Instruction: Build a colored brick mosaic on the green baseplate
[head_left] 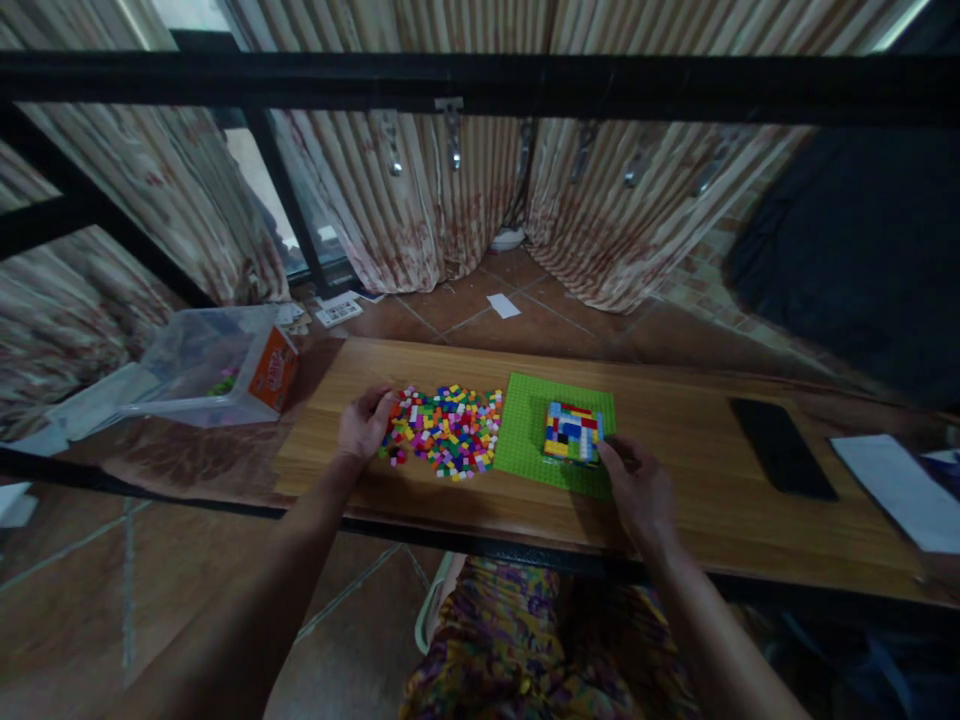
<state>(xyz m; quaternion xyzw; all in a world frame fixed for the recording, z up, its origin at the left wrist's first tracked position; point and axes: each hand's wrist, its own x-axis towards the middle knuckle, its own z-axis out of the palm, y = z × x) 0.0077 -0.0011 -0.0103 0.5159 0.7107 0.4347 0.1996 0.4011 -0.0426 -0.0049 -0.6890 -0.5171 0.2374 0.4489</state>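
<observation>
A wide heap of small coloured building bricks (pixel 450 430) lies spread over the wooden table. At its left edge is my left hand (pixel 364 424), its fingers curled in by the outermost bricks; whatever they may hold is hidden. To the right of the heap lies a green studded baseplate (pixel 521 425). A squarish, multicoloured brick structure (pixel 572 434) stands on the plate, its top a patchwork of blue, red, yellow and white bricks. My right hand (pixel 643 492) is at the structure's right side, fingers bent and closed, with the thumb side against or very near it. Anything between those fingers cannot be made out.
The narrow wooden table (pixel 694 480) also bears a dark flat slab (pixel 781 447) and a white sheet (pixel 900 490) on the right. A clear plastic bin (pixel 202 365) with an orange label is at the left. A black metal bar (pixel 480 82) crosses before the curtains.
</observation>
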